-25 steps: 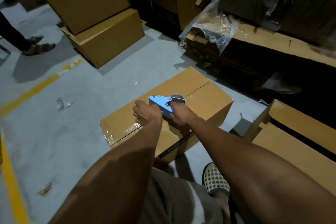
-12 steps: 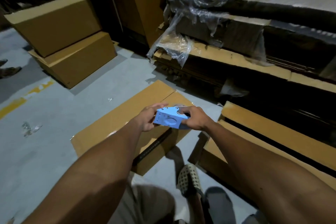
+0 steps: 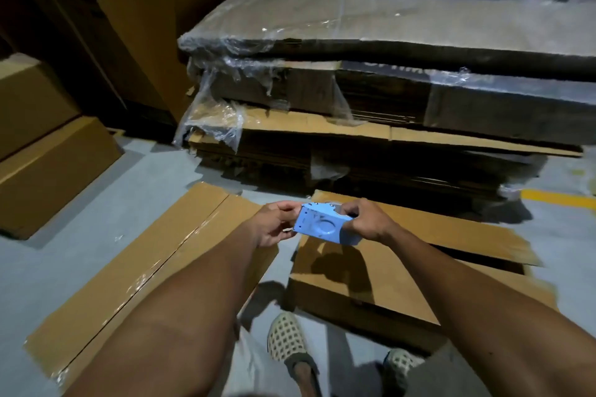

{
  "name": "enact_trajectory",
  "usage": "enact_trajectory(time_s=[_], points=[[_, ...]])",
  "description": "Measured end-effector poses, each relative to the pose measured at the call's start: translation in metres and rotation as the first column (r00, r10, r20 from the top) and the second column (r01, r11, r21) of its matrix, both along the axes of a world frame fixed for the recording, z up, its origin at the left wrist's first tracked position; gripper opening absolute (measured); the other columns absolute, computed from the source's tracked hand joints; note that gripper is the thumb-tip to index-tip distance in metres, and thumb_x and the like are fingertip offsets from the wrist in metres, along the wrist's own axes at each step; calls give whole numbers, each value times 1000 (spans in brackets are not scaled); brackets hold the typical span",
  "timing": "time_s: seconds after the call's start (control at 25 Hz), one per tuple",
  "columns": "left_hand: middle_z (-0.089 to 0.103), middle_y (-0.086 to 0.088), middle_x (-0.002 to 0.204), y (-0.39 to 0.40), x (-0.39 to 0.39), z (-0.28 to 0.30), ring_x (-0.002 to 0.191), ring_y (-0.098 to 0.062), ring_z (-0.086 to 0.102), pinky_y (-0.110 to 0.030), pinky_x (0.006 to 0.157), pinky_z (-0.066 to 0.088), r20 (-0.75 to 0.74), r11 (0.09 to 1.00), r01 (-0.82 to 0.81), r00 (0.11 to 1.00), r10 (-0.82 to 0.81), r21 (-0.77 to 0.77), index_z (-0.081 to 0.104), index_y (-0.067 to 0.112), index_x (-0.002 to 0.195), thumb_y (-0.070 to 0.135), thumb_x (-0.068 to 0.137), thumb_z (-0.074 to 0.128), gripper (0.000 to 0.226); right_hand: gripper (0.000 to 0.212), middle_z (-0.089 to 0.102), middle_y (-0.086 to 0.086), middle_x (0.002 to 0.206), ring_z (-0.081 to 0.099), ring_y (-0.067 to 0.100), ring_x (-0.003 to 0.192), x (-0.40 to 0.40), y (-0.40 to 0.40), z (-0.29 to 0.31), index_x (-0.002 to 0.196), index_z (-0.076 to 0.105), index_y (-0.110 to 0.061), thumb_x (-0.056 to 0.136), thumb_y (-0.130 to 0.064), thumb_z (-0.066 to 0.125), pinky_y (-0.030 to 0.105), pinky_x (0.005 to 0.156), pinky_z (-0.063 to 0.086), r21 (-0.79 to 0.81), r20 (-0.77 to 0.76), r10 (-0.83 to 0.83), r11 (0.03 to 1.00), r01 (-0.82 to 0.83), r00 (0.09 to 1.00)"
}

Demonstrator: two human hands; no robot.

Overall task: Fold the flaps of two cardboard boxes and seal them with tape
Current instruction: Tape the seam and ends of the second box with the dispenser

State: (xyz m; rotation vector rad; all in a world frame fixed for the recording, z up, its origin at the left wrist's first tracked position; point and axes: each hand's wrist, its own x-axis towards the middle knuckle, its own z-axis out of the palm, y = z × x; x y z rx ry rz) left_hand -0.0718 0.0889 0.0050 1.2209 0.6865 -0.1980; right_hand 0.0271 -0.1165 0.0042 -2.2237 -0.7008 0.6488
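Both hands grasp the blue tape dispenser (image 3: 324, 229), right hand (image 3: 367, 221) at its roll end, left hand (image 3: 274, 226) pinching its toothed edge (light, rigid, sharp there), above the untaped cardboard box (image 3: 387, 277).

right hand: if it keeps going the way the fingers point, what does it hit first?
The right hand points left, fingers already gripping the blue tape dispenser. Straight on past that it would meet the left hand on the dispenser's other end. Depth looks about level, though one view cannot confirm it.

Grey floor (image 3: 80, 255) carries taped box (image 3: 167, 255), open box (image 3: 380, 280)
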Motion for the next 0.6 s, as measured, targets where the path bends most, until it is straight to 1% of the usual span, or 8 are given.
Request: enact_trajectory(time_s=[0.08, 0.16, 0.24, 0.32, 0.4, 0.44, 0.52, 0.6], points=[[71, -12, 101, -17, 21, 0, 89, -19, 68, -28, 64, 58, -7, 997, 65, 998, -64, 33, 66, 9, 114, 6, 97, 55, 20, 16, 61, 4, 74, 58, 17, 72, 8, -21, -4, 61, 59, -15, 72, -5, 67, 30, 55, 44, 25, -24, -65, 998, 66, 998], [70, -11, 95, -38, 42, -3, 78, -16, 69, -25, 57, 57, 8, 997, 73, 997, -74, 38, 63, 7, 118, 9, 99, 53, 22, 23, 53, 3, 62, 52, 14, 60, 14, -32, -8, 56, 53, -15, 70, 1, 63, 28, 53, 40, 62, -75, -117, 991, 122, 990], [69, -11, 89, -56, 57, -8, 69, -16, 68, -26, 54, 56, 22, 997, 53, 998, -52, -57, 62, 4, 116, 15, 101, 48, 23, 28, 51, 5, 56, 50, 14, 54, 18, -38, -13, 51, 48, -14, 66, 6, 61, 27, 51, 39, 91, -129, -174, 978, 187, 976], [71, -12, 88, -63, 64, -15, 73, -19, 69, -30, 62, 57, 33, 986, 36, 999, -31, -165, 64, 3, 110, 22, 102, 48, 26, 26, 50, 10, 57, 50, 16, 53, 23, -41, -15, 51, 48, -11, 65, 8, 59, 23, 46, 40, 101, -161, -196, 972, 214, 967], [72, -13, 90, -62, 64, -20, 78, -19, 70, -30, 63, 58, 37, 978, 35, 999, -28, -204, 67, 6, 106, 21, 101, 51, 22, 18, 50, 12, 62, 49, 16, 55, 32, -44, -18, 59, 52, -4, 69, 9, 57, 20, 42, 39, 98, -173, -168, 978, 186, 971], [72, -14, 95, -62, 62, -22, 80, -20, 70, -29, 61, 58, 46, 979, 46, 998, -37, -200, 66, 8, 109, 17, 100, 52, 19, 13, 51, 13, 65, 50, 18, 58, 35, -46, -20, 63, 54, -2, 72, 8, 57, 19, 43, 40, 98, -174, -154, 980, 172, 973], [70, -14, 101, -62, 60, -27, 83, -20, 69, -27, 57, 57, 86, 982, 46, 996, -31, -183, 63, 12, 114, 11, 99, 53, 19, 9, 53, 15, 70, 52, 21, 65, 38, -48, -28, 68, 55, 2, 76, 6, 57, 22, 48, 42, 106, -175, -146, 980, 166, 974], [70, -13, 99, -61, 59, -30, 84, -20, 68, -27, 58, 56, 143, 987, 17, 990, 7, -163, 65, 14, 109, 7, 98, 53, 18, 13, 56, 13, 69, 56, 20, 66, 33, -44, -38, 69, 56, 0, 79, 8, 55, 23, 50, 45, 129, -209, -170, 972, 199, 963]])
